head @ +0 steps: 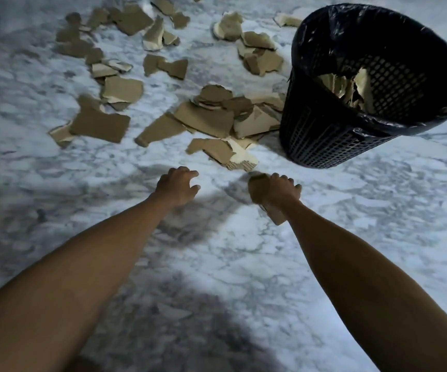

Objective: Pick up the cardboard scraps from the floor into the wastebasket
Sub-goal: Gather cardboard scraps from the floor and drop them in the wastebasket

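Both arms were stretched forward and down over the marble floor [351, 224]. The right hand [278, 193] had its fingers curled round a brown cardboard piece [273, 214], which jutted below the wrist. The left hand [178, 187] hung just beside it, fingers loosely bent and holding nothing, above its own shadow. The cardboard scraps [209, 119] lay scattered across the floor beyond the hands, thickest in a heap touching the near side of the wastebasket [324, 130]. That black mesh wastebasket, lined with a dark bag [332, 25], stood upper right and already contained torn pieces [356, 87]. Further scraps trailed away toward the far left.
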